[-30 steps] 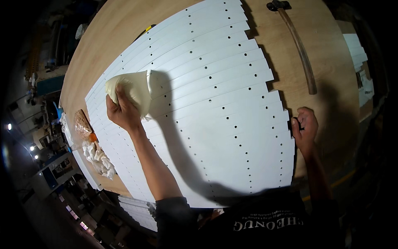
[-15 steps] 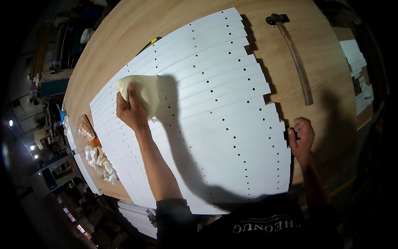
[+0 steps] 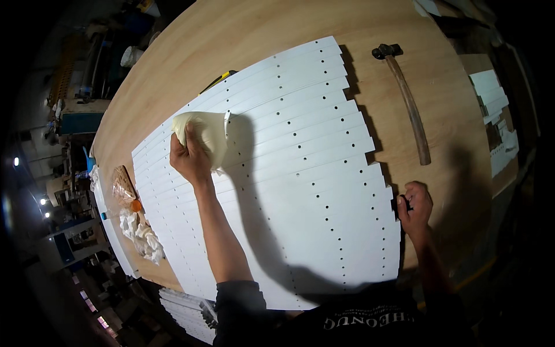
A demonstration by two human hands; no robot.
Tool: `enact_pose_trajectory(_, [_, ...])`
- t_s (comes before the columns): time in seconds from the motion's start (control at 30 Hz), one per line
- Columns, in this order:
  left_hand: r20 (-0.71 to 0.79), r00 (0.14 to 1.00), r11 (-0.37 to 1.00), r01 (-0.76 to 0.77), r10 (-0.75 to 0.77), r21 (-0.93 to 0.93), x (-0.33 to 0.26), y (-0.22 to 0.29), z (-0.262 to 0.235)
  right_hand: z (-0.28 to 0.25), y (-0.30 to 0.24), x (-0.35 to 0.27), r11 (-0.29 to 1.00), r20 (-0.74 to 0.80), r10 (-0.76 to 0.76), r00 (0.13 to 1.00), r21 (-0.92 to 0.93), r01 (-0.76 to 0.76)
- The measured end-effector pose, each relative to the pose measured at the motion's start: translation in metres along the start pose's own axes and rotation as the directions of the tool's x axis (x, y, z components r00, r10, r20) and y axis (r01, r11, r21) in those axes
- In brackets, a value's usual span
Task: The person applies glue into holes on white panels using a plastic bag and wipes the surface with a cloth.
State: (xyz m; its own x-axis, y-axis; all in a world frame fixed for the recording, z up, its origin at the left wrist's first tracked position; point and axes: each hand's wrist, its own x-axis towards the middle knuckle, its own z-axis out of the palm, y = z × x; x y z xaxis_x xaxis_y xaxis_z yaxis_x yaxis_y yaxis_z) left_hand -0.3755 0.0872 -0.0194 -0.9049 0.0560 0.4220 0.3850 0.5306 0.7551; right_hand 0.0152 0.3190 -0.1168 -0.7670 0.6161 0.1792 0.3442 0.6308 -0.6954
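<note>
**Two hands on a bed of white slats**

Two hands in view, both the person's own. Left hand (image 3: pixel 188 159) is closed around one pale cream cloth (image 3: pixel 203 134), pressing it flat onto the white slats (image 3: pixel 300 173) near their upper left part. Right hand (image 3: pixel 414 207) is curled narrow at the right edge of the slats, fingers pinched on one small dark object (image 3: pixel 403 203); what it is cannot be told.

Slats: many long white strips laid side by side, edges touching, forming one broad sheet across the wooden tabletop (image 3: pixel 243 34). Count uncertain, roughly two dozen. Each strip carries small dark holes, lined up in several rows running across the set. Right-hand ends are stepped, not flush.

One hammer (image 3: pixel 407 101) with a wooden handle lies on bare tabletop to the right of the slats, apart from them, head pointing away from the person.

One yellow-and-black tool (image 3: pixel 218 81) shows past the far edge of the slats, partly hidden.

Left edge of the tabletop: one crumpled white rag (image 3: pixel 141 237), and just above it one clear bag (image 3: pixel 122 184) with brownish contents and an orange piece beside it.

More white strips are stacked on a surface at far right (image 3: pixel 491 98).
</note>
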Motion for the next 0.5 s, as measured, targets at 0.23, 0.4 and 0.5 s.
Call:
enact_pose_trajectory(0.23, [0.015, 0.999, 0.997, 0.034, -0.035, 0.062, 0.001, -0.004, 0.008, 0.0, 0.003, -0.001, 1.0, -0.007, -0.009, 1.0, -0.012, 0.009])
enact_pose_trajectory(0.4, [0.018, 1.0, 0.999, 0.024, -0.025, 0.045, 0.003, -0.005, 0.011, -0.001, 0.0, 0.002, 1.0, -0.013, -0.024, 1.0, 0.0, 0.024])
enact_pose_trajectory(0.5, [-0.005, 1.0, 1.0, -0.002, 0.002, 0.03, 0.005, -0.007, 0.014, -0.003, 0.001, 0.003, 0.997, -0.019, -0.073, 0.997, -0.022, 0.073])
